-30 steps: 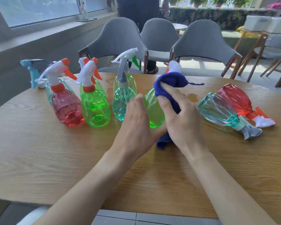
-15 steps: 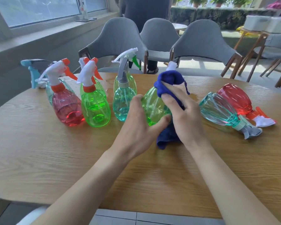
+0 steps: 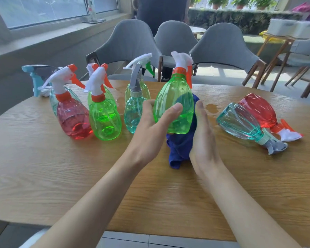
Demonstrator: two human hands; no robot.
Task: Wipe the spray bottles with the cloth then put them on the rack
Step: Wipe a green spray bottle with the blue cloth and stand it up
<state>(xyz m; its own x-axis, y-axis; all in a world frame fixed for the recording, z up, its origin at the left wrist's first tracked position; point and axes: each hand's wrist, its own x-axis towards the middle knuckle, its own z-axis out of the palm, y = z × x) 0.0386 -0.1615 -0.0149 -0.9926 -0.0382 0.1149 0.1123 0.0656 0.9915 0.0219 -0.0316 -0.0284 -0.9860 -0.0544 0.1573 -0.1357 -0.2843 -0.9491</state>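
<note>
Fingers (image 3: 149, 105) of my left hand (image 3: 150, 129) reach behind the translucent green plastic spray bottle (image 3: 174, 97), with the thumb laid across its front. This hand grips the bottle's lower body. The bottle stands nearly upright with a slight tilt, its white trigger head and orange collar at the top. Its base sits over the bunched dark blue cloth (image 3: 179, 149).

My right hand (image 3: 202, 140) is at the bottle's right side, fingers straight and together, palm pressing the cloth against the bottle. The cloth's lower end hangs down to the round wooden worktop (image 3: 43, 176).

Left of the held bottle, three bottles stand in a row:
- the upright teal plastic bottle (image 3: 134, 113)
- the upright green plastic bottle (image 3: 104, 120)
- the upright red plastic bottle (image 3: 73, 120)

More bottles stand behind them.

To the right, the toppled teal bottle (image 3: 240, 126) and the toppled red bottle (image 3: 258, 110) lie on their sides, touching each other. Grey upholstered chairs (image 3: 129, 43) stand beyond the far edge.
</note>
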